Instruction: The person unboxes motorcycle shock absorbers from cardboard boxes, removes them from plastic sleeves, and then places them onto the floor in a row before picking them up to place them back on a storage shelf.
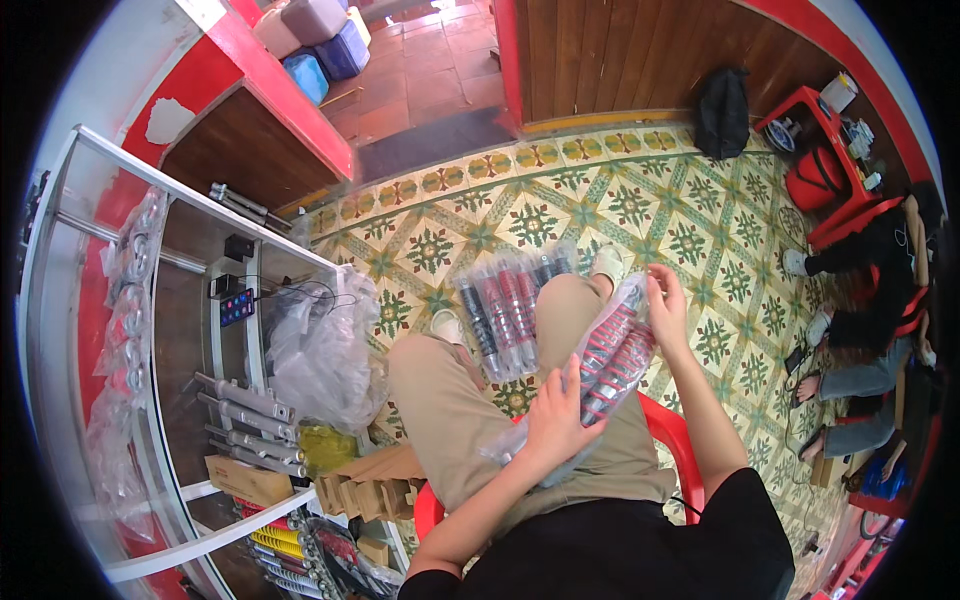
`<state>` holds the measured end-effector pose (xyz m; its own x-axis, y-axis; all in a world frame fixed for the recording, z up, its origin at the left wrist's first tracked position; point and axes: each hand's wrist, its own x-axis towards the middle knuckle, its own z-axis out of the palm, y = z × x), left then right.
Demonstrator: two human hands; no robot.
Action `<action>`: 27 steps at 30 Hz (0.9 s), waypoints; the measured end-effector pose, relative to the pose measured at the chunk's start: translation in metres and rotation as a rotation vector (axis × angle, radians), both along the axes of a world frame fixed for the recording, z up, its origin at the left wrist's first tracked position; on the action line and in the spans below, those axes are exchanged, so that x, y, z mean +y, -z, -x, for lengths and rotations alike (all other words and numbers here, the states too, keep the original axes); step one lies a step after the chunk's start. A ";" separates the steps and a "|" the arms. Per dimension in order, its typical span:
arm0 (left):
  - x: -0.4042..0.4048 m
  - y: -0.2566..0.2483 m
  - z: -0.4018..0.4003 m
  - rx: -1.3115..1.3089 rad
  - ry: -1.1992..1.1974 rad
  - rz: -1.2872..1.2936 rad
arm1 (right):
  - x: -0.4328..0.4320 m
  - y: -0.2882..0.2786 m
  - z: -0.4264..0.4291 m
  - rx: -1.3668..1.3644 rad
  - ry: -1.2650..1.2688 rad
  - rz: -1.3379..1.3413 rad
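Note:
A clear plastic bag [611,358] holding a pair of red coil-spring shock absorbers lies slanted over my right thigh. My left hand [559,420] presses on its lower end, fingers spread along the plastic. At the upper end my right hand [664,307] grips the bag's edge with bent fingers. More bagged shock absorbers [510,304], red ones and black ones, lie side by side on the tiled floor between and beyond my feet. My right knee hides part of that row.
To my left stands a glass display case [169,360] with silver fork tubes [251,435] and a phone [237,307]. Crumpled plastic bags [322,352] and cardboard boxes [371,484] sit beside it. Several people sit along the right side, near a red table [836,161] and a red bucket [814,180].

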<state>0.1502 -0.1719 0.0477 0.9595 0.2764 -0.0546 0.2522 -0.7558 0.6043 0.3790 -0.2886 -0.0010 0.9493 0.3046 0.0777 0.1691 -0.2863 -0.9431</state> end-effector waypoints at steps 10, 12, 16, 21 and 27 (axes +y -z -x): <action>0.007 0.007 0.001 -0.024 -0.025 0.120 | -0.028 -0.012 0.024 -0.033 0.084 0.067; 0.007 0.008 0.001 -0.038 -0.016 0.136 | -0.035 -0.002 0.025 -0.076 0.079 0.078; 0.008 0.008 0.003 -0.071 -0.024 0.137 | -0.035 -0.003 0.030 0.083 0.031 0.017; 0.008 0.005 0.003 -0.027 -0.027 0.141 | -0.032 -0.005 0.034 0.142 -0.026 -0.005; 0.011 0.005 0.003 0.006 -0.027 0.182 | -0.041 0.006 0.046 0.219 0.197 -0.049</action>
